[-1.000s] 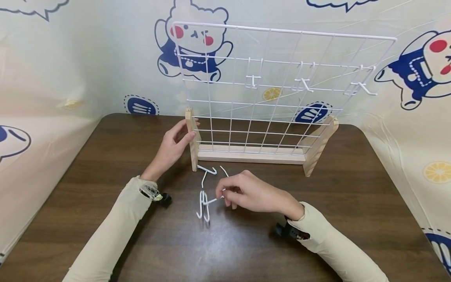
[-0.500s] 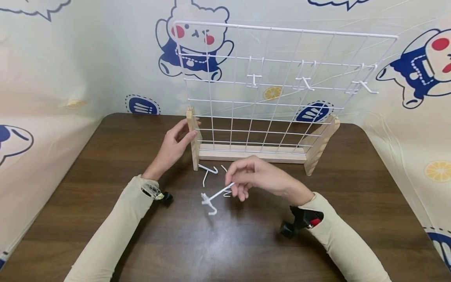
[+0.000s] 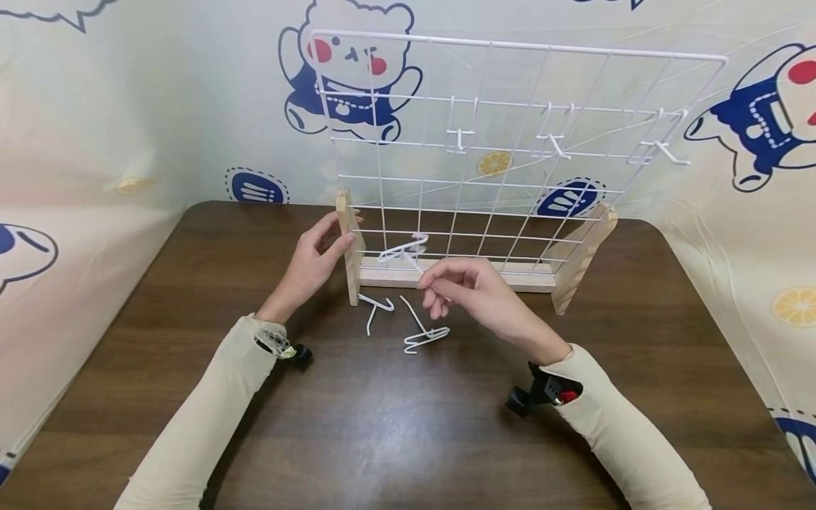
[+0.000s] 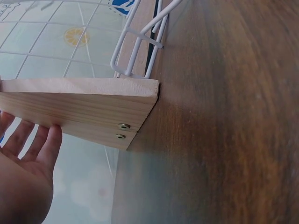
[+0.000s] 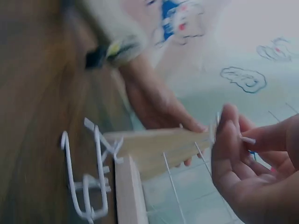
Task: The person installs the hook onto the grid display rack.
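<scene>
My right hand [image 3: 468, 283] pinches the stem of a white wire hook [image 3: 403, 250], whose hanging end points left in front of the lower grid. With the thumb on its near side and fingers reaching behind, my left hand [image 3: 316, 256] holds the left wooden side panel [image 3: 348, 248] of the stand. In the left wrist view, fingertips touch the panel's outer face [image 4: 79, 105]. The white wire grid [image 3: 484, 188] rises from the wooden base, leaning back. Fingers of the right hand [image 5: 247, 172] mostly cover the held hook in the right wrist view.
Before the stand, one white hook [image 3: 376, 304] lies by its left foot and another [image 3: 427, 338] lies further right. Three hooks, including the middle one [image 3: 553, 145], hang on the upper grid. A patterned cloth [image 3: 217, 106] surrounds the brown table [image 3: 382, 439].
My right hand has lifted the hook off the table and raised it toward the grid, turning its hanging end upward. The left hand has stayed on the side panel.
</scene>
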`<state>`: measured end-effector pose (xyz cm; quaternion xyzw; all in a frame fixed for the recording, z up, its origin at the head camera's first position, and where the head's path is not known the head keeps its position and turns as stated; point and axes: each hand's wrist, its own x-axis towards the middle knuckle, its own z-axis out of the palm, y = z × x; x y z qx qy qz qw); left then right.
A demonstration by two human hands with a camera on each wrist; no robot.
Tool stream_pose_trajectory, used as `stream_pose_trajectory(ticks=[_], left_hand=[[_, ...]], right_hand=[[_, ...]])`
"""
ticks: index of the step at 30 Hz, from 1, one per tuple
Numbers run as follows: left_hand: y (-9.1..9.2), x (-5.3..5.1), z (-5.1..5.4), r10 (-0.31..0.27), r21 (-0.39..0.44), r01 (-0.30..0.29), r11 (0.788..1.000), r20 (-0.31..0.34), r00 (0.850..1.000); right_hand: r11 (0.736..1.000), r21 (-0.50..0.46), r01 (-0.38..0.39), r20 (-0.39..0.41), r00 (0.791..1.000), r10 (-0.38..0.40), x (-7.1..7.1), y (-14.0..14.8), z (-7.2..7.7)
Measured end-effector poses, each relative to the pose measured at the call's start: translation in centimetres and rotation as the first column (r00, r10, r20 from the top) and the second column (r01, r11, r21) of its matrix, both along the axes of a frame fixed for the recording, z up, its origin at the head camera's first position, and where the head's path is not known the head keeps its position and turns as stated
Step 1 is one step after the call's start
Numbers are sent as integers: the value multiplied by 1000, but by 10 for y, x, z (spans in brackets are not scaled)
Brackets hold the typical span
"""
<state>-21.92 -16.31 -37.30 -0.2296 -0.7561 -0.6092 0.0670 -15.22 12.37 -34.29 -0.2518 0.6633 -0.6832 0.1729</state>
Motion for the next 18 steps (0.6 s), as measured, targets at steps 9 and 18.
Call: stream_pose_trajectory(ticks=[9,18], left_hand=[[-1,1,0,-13,7,13,1000,0,1000],[0,0,0,-5,-1,5,1000,13,1000]], right_hand=[[985,25,171,-217,963,-162,5,-1,4],[969,15,245,-214,948,-237,11,-4,10]])
